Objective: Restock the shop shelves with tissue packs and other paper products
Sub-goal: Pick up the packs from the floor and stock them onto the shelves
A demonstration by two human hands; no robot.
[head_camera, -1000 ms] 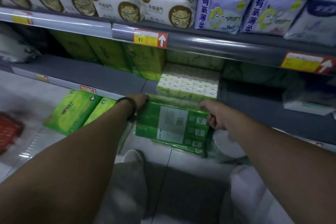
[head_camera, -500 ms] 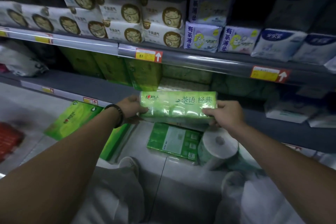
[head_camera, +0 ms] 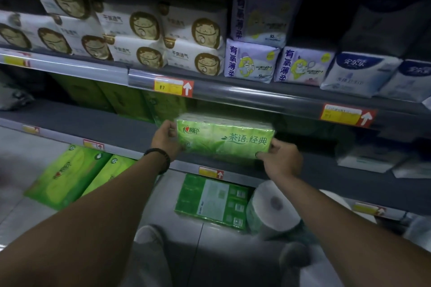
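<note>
The left grip (head_camera: 165, 138) held one end of the green tissue pack (head_camera: 224, 138), with its fingers curled round it. The right grip (head_camera: 281, 161) held the other end and pinched the bottom corner. The pack lay on its long side at the front of the grey shelf (head_camera: 105, 128). It was hard to tell if it touched the shelf. More green packs (head_camera: 121, 98) stood at the back. Down on the floor lay another green pack (head_camera: 214, 200), with a white paper roll (head_camera: 272, 209) just beside it.
</note>
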